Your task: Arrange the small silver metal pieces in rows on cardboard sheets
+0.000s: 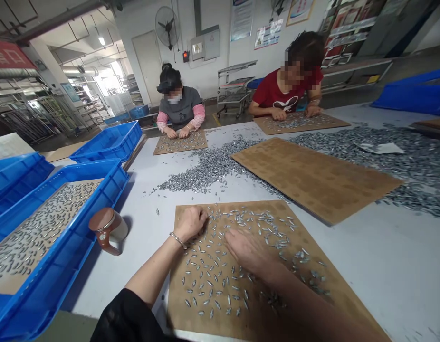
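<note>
A brown board [191, 313] lies in front of me, strewn with small silvery spindle-shaped metal pieces [216, 275]. Those at its near left lie spread apart; towards the far right they bunch up. Above the board's far left part is my left hand [191, 223], a bracelet at its wrist, the fingers curled in and closed. What they hold, if anything, is hidden. My right hand [246, 249] is low over the middle of the board, slightly blurred. Its fingers are pressed together and point left among the pieces; the fingertips are too unclear to show a held piece.
A brown-and-white mug [111, 228] stands left, beside a blue crate [113, 178] holding a board of such pieces. Beyond my board lie a heap of loose pieces [209, 166] and a bare brown board [312, 175]. Two people [180, 104] work across the table.
</note>
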A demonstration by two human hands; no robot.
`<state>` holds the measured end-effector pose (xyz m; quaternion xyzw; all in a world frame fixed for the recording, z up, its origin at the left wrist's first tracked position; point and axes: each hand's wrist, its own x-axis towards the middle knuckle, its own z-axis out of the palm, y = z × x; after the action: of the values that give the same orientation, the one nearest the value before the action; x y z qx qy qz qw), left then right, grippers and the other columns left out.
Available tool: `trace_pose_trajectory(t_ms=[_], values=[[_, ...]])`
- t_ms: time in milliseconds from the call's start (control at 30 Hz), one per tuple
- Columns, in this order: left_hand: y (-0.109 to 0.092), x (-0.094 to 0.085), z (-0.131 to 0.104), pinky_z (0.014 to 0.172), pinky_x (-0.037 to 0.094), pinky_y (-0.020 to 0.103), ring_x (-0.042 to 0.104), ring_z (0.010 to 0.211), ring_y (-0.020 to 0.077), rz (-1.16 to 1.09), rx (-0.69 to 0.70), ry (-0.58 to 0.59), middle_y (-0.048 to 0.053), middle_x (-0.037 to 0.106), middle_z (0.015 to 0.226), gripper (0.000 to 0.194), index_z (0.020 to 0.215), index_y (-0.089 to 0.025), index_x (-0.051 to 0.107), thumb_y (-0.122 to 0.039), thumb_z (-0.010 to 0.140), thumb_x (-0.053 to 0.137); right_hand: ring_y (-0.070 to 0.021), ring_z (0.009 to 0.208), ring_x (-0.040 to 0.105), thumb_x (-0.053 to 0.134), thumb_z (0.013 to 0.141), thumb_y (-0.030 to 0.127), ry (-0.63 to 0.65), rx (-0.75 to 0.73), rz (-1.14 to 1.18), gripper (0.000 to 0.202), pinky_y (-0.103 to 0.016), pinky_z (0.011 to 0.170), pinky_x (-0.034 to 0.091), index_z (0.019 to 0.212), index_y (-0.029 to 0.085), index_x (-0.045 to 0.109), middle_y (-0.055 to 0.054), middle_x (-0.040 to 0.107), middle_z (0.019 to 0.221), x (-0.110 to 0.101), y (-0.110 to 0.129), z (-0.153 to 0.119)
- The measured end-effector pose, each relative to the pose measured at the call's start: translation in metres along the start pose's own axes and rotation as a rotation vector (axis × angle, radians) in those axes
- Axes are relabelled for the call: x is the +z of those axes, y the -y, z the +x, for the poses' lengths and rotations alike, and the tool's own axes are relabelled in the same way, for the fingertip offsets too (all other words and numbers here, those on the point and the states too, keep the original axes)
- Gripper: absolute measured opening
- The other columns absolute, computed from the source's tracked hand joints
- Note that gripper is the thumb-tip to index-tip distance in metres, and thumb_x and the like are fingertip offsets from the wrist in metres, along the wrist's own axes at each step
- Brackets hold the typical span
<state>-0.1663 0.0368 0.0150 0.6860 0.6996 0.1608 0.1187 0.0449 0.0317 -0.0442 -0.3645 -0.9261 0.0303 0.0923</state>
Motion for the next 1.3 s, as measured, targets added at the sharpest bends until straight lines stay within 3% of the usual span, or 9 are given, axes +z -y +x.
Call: trace_pose_trajectory(t_ms=[100, 233, 333, 500, 667, 867, 1100, 1300], values=[[0.010, -0.007, -0.016, 0.076, 0.048, 0.028, 0.068, 0.084, 0.0203, -0.055, 0.017, -0.044, 0.007, 0.076, 0.087, 0.023, 0.081, -0.018, 0.070, -0.023, 0.095, 0.052, -0.0193, 0.085, 0.062, 0.043, 0.101, 0.014, -0.004, -0.061, 0.010, 0.026, -0.033, 0.080, 0.038, 0.091, 0.020, 0.067, -0.007, 0.070, 0.095, 0.007, -0.007, -0.007], [0.025, -0.015, -0.033, 0.078, 0.049, 0.029, 0.066, 0.084, 0.0193, -0.133, 0.022, -0.103, 0.005, 0.075, 0.088, 0.021, 0.080, -0.020, 0.068, -0.022, 0.093, 0.052, -0.0201, 0.084, 0.060, 0.040, 0.104, 0.022, -0.022, -0.003, 0.088, 0.031, -0.034, 0.078, 0.039, 0.089, 0.022, 0.067, -0.007, 0.068, 0.092, 0.003, -0.021, -0.014], [0.033, -0.019, -0.042, 0.079, 0.049, 0.030, 0.066, 0.082, 0.0198, -0.183, 0.009, -0.129, 0.004, 0.074, 0.085, 0.021, 0.079, -0.020, 0.067, -0.024, 0.093, 0.051, -0.0197, 0.084, 0.060, 0.043, 0.102, 0.020, 0.017, 0.009, 0.115, 0.027, -0.033, 0.077, 0.039, 0.088, 0.022, 0.067, -0.006, 0.068, 0.092, -0.002, -0.024, -0.013], [0.037, -0.016, -0.056, 0.076, 0.050, 0.029, 0.067, 0.080, 0.0195, -0.254, 0.012, -0.115, 0.004, 0.074, 0.083, 0.025, 0.076, -0.020, 0.065, -0.028, 0.094, 0.050, -0.0192, 0.082, 0.061, 0.045, 0.101, 0.019, 0.096, 0.020, 0.096, 0.025, -0.031, 0.073, 0.037, 0.088, 0.022, 0.066, -0.005, 0.068, 0.092, -0.002, -0.014, -0.004], [0.037, -0.007, -0.068, 0.076, 0.051, 0.029, 0.069, 0.080, 0.0191, -0.286, 0.031, -0.071, 0.004, 0.075, 0.085, 0.024, 0.076, -0.021, 0.064, -0.028, 0.094, 0.051, -0.0199, 0.081, 0.061, 0.041, 0.102, 0.018, 0.067, 0.035, 0.041, 0.030, -0.032, 0.074, 0.039, 0.085, 0.022, 0.066, -0.007, 0.068, 0.091, 0.001, -0.008, -0.002], [0.038, -0.006, -0.067, 0.077, 0.052, 0.029, 0.069, 0.083, 0.0195, -0.274, 0.018, -0.077, 0.005, 0.075, 0.090, 0.024, 0.078, -0.021, 0.066, -0.027, 0.095, 0.050, -0.0197, 0.084, 0.061, 0.041, 0.101, 0.016, 0.071, -0.013, 0.064, 0.031, -0.032, 0.079, 0.041, 0.089, 0.021, 0.068, -0.008, 0.070, 0.095, 0.004, -0.009, -0.003], [0.029, -0.008, -0.057, 0.074, 0.050, 0.029, 0.066, 0.078, 0.0184, -0.202, 0.025, -0.063, 0.004, 0.074, 0.086, 0.024, 0.078, -0.020, 0.065, -0.023, 0.095, 0.049, -0.0203, 0.088, 0.064, 0.042, 0.103, 0.022, 0.095, 0.100, 0.120, 0.031, -0.030, 0.074, 0.040, 0.090, 0.020, 0.070, -0.008, 0.070, 0.098, -0.026, -0.022, 0.012], [0.018, 0.004, -0.038, 0.079, 0.049, 0.032, 0.065, 0.085, 0.0219, -0.096, 0.065, -0.024, 0.008, 0.072, 0.090, 0.023, 0.082, -0.018, 0.069, -0.020, 0.095, 0.050, -0.0212, 0.089, 0.066, 0.048, 0.101, 0.020, 0.124, 0.178, 0.048, 0.025, -0.030, 0.072, 0.036, 0.092, 0.020, 0.071, -0.008, 0.071, 0.101, -0.037, -0.012, 0.040]])
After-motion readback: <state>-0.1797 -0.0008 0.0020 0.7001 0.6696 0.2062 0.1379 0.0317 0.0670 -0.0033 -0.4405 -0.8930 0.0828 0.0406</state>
